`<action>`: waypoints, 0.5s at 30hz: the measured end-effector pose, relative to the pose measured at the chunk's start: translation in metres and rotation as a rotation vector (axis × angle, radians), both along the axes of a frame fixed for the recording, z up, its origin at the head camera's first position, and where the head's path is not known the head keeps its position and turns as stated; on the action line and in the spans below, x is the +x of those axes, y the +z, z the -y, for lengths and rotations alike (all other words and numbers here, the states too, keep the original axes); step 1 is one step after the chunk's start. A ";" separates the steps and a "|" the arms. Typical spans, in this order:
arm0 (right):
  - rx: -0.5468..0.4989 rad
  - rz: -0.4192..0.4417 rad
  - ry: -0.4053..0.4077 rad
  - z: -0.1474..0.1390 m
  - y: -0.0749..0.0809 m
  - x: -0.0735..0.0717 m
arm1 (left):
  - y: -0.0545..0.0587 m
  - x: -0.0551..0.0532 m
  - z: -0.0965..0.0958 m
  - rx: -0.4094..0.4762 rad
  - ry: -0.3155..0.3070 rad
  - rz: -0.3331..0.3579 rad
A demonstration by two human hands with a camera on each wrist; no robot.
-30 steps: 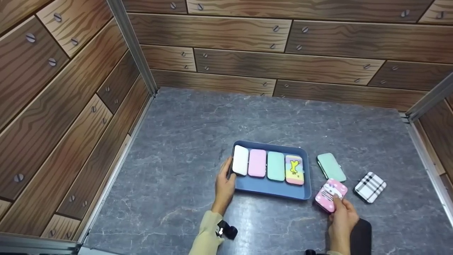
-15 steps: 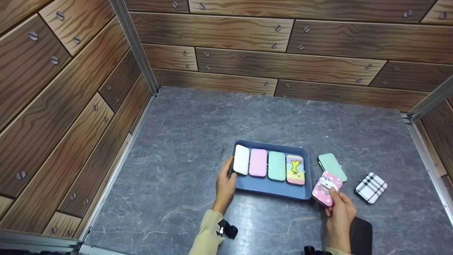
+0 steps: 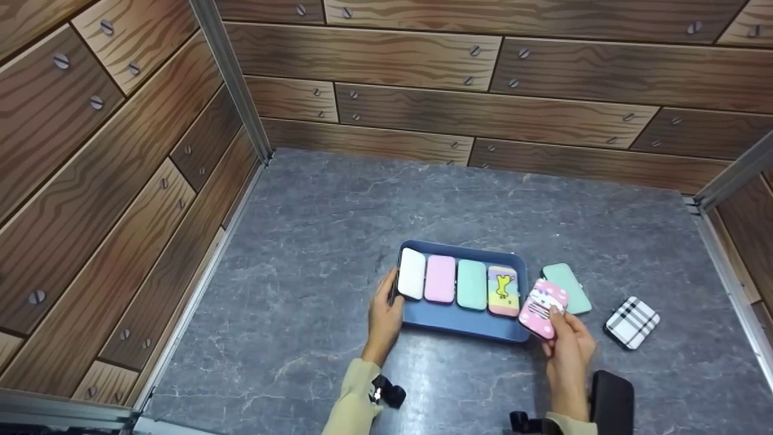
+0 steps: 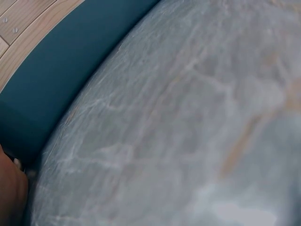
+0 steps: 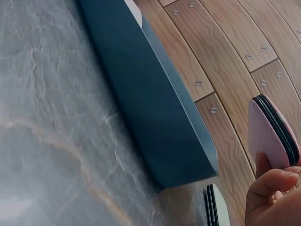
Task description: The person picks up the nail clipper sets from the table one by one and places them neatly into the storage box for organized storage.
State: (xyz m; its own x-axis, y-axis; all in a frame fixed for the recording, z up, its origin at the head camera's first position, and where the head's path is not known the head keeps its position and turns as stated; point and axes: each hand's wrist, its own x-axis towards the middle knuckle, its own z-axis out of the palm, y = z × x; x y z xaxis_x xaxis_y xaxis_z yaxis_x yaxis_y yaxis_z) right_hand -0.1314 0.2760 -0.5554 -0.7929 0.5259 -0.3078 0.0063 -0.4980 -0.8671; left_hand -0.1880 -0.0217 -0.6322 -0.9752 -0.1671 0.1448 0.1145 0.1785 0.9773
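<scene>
My left hand [image 3: 384,319] grips the left end of a blue rectangular tray [image 3: 462,323], its thumb at the rim. In the tray stand a white case [image 3: 411,273], a plain pink case [image 3: 439,278], a mint case [image 3: 471,284] and a rainbow case with a yellow figure [image 3: 502,291], side by side. My right hand [image 3: 569,356] pinches a small pink case with a cartoon print [image 3: 537,311], thumb on top, at the tray's right rim. In the right wrist view that pink case [image 5: 268,136] shows its dark layered edge, raised beyond the tray's corner.
Partly behind the held case, another mint case [image 3: 570,287] lies on the grey marbled surface [image 3: 290,278]. Farther right is a black-and-white plaid case [image 3: 632,322]. A black flat object [image 3: 613,402] lies beside my right forearm. Wood-patterned walls [image 3: 386,103] enclose the surface.
My right hand has carried the cartoon-print pink case up and left, from beside the tray to its right rim, now overlapping the loose mint case. My left hand has stayed at the tray.
</scene>
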 end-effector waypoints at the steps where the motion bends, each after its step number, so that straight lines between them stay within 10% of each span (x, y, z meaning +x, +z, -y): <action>1: 0.004 -0.005 0.005 0.001 0.000 -0.002 | 0.000 0.000 0.000 0.000 -0.001 -0.004; 15: 0.090 0.015 0.078 0.021 0.004 -0.020 | -0.002 -0.001 -0.001 -0.035 0.028 -0.036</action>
